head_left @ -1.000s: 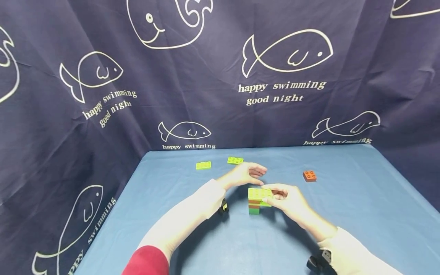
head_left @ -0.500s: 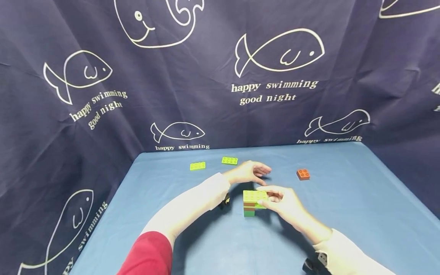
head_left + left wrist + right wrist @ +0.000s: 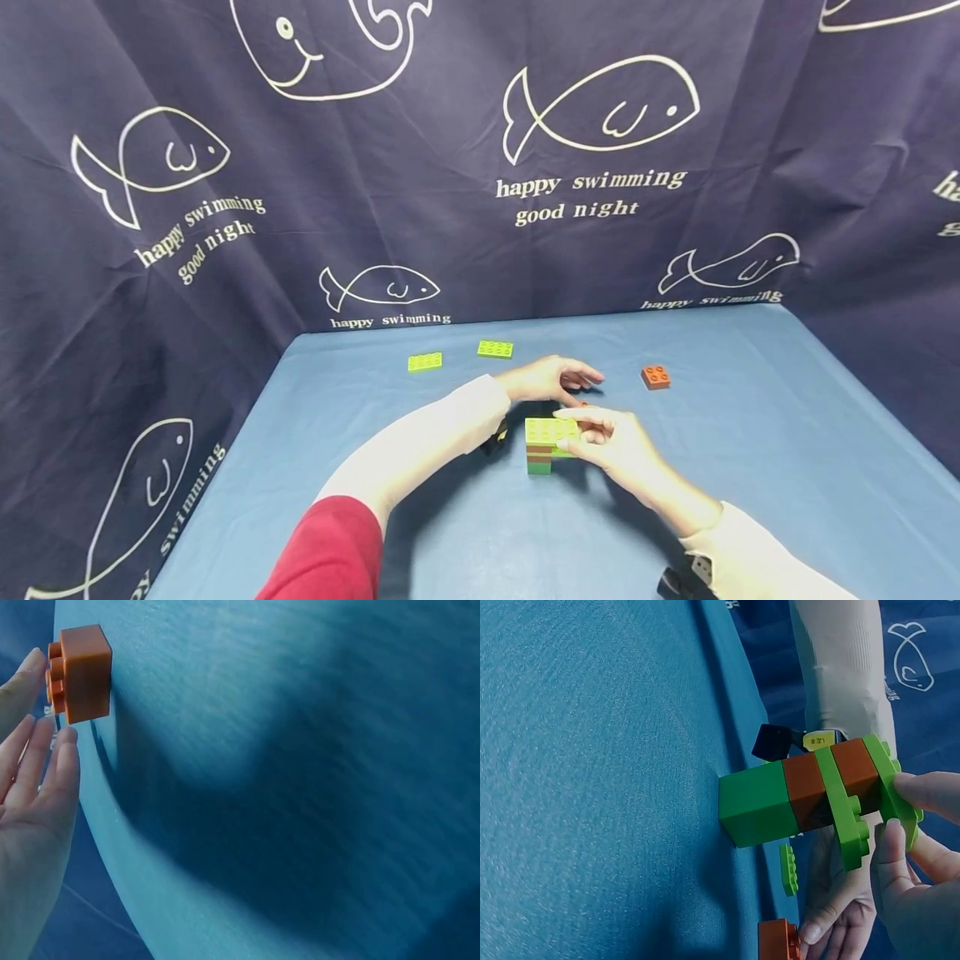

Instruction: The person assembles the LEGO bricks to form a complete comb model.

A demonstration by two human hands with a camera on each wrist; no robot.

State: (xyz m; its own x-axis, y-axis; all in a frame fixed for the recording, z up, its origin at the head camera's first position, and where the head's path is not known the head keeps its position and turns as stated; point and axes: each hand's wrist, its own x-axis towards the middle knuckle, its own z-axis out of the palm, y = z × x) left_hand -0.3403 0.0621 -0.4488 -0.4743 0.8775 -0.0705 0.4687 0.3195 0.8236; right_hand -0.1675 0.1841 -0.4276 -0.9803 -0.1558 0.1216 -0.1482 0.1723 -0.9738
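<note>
A stack of toy building bricks stands on the table: a green brick (image 3: 757,804) at the bottom, then a reddish-brown brick, a lime plate (image 3: 843,810), another reddish-brown brick and a top lime plate (image 3: 551,429). My right hand (image 3: 618,450) pinches the top plate at its right end, thumb and fingers on it. Behind the stack, my left hand (image 3: 551,379) reaches over the table with its fingers spread. An orange brick (image 3: 86,675) lies by the left thumb and fingertips; whether they touch it I cannot tell. In the head view, the right hand mostly hides this brick.
Two lime plates, one at the left (image 3: 425,362) and one nearer the middle (image 3: 496,349), lie at the back of the blue-covered table (image 3: 495,542). Another orange brick (image 3: 656,377) lies at the back right. A dark fish-print curtain (image 3: 465,192) hangs behind.
My left hand has moved right, behind the stack, towards the orange brick. My right hand keeps hold of the top plate. The head view has shifted slightly to the right.
</note>
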